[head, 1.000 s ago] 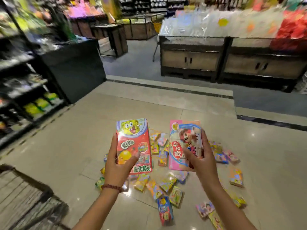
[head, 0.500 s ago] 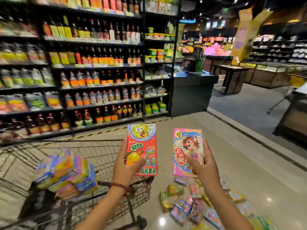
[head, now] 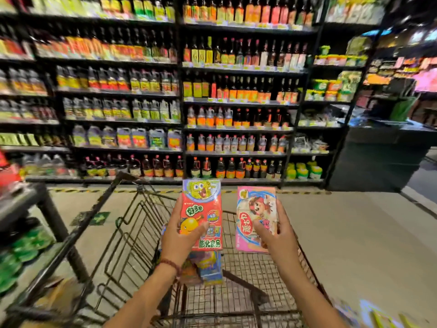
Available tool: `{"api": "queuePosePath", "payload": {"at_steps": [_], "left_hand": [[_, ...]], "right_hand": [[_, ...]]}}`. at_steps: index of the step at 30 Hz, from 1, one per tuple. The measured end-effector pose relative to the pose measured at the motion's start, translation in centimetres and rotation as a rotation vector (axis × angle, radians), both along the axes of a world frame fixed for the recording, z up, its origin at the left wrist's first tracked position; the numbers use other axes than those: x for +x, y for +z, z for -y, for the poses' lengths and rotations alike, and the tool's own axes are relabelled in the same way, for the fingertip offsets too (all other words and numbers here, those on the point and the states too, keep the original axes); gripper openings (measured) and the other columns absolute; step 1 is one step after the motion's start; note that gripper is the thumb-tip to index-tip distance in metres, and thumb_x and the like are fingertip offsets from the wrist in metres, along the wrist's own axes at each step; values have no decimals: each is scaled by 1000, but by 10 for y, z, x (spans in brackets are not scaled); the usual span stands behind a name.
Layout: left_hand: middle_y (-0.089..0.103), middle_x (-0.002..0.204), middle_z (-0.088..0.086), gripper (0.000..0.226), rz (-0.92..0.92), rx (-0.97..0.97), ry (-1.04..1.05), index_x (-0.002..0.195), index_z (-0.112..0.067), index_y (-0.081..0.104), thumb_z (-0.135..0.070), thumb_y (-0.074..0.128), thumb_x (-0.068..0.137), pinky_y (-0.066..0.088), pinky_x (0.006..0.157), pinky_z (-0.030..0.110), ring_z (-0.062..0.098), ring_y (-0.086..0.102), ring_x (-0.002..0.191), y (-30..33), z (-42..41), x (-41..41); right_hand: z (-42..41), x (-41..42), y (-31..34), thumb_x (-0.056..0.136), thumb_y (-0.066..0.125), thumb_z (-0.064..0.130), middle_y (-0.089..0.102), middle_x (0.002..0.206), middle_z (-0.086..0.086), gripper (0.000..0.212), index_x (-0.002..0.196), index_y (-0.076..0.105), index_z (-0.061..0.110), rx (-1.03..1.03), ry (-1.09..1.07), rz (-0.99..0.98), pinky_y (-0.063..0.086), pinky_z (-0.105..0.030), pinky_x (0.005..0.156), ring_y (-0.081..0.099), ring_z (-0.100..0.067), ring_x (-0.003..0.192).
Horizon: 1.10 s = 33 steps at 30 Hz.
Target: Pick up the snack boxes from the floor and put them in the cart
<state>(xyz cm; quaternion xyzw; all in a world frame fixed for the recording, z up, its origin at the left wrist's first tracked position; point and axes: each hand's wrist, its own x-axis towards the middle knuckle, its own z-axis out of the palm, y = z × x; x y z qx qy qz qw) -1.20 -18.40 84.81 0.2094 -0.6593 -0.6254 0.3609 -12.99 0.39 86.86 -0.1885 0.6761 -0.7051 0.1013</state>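
I count two snack boxes held up over the cart (head: 132, 235): one red box (head: 202, 209) in my left hand (head: 179, 242) and one pink box (head: 256, 214) in my right hand (head: 279, 240). One wire cart is in view, with a blurred stack of packs (head: 208, 268) near its left wall that I cannot count. A few more blurred packs (head: 378, 316) lie on the floor (head: 354, 233) at the lower right corner.

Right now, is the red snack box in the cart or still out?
Out: the left hand holds the red snack box upright above the cart.

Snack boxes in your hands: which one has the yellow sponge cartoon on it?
The red box in the left hand. The right hand holds a pink box showing a cartoon child instead.
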Motion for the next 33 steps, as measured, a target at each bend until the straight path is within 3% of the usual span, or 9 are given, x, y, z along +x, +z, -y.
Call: {"api": "queuePosePath", "payload": {"at_steps": [3, 12, 15, 19, 22, 25, 28, 31, 33], "left_hand": [[58, 122, -15, 84, 20, 21, 16, 133, -52, 32, -14, 78, 74, 57, 70, 23, -2, 65, 94, -10, 27, 3], [62, 123, -3, 89, 134, 90, 63, 145, -31, 33, -18, 79, 70, 57, 82, 38, 12, 65, 104, -65, 64, -17], [61, 123, -6, 85, 203, 112, 91, 142, -38, 33, -16, 78, 73, 57, 81, 32, 9, 64, 103, -85, 69, -29], [57, 129, -1, 96, 323, 95, 136, 145, -36, 31, -36, 84, 64, 55, 87, 36, 11, 63, 106, -113, 74, -43], [64, 121, -1, 89, 378, 175, 109, 141, -41, 35, -25, 85, 68, 56, 86, 40, 11, 66, 102, -141, 72, -51], [65, 120, 1, 92, 421, 276, 96, 137, -48, 37, -27, 87, 63, 55, 85, 42, 17, 66, 103, -170, 69, -52], [65, 117, 1, 98, 486, 366, 96, 137, -42, 34, -22, 89, 59, 55, 85, 43, 17, 66, 97, -196, 66, -48], [64, 114, -11, 95, 588, 369, 83, 134, -48, 33, -42, 86, 55, 55, 80, 30, 7, 65, 95, -217, 66, -43], [63, 112, -13, 90, 646, 375, 73, 131, -51, 32, -36, 87, 61, 55, 78, 25, 2, 65, 93, -233, 67, -37]], "right_hand": [[35, -1, -8, 83, 72, 17, 63, 107, 13, 71, 133, 32, 48, 48, 26, 12, 57, -25, 60, 69, -10, 86], [92, -33, -70, 82, 74, 20, 65, 107, 18, 66, 127, 38, 52, 175, 92, 94, 60, -43, 72, 71, -8, 88], [101, -49, -95, 83, 73, 18, 66, 106, 17, 67, 130, 38, 49, 221, 132, 96, 60, -38, 72, 71, -8, 87], [105, -67, -127, 83, 73, 15, 64, 104, 20, 72, 136, 34, 44, 278, 167, 123, 55, -18, 62, 67, 6, 79], [102, -75, -154, 84, 72, 11, 59, 103, 25, 73, 136, 32, 43, 318, 187, 163, 50, -11, 58, 63, 15, 75], [100, -80, -189, 81, 75, 17, 62, 102, 25, 77, 142, 34, 39, 381, 182, 233, 58, -26, 76, 65, 11, 83], [99, -74, -222, 78, 77, 19, 65, 120, 8, 78, 135, 36, 52, 400, 195, 349, 56, -45, 88, 67, -13, 103], [98, -64, -246, 79, 77, 21, 64, 123, 7, 76, 122, 37, 69, 444, 174, 397, 56, -42, 86, 66, -13, 104], [99, -58, -258, 79, 78, 29, 66, 119, 11, 80, 123, 28, 74, 538, 184, 394, 56, -38, 85, 67, -9, 100]]}}
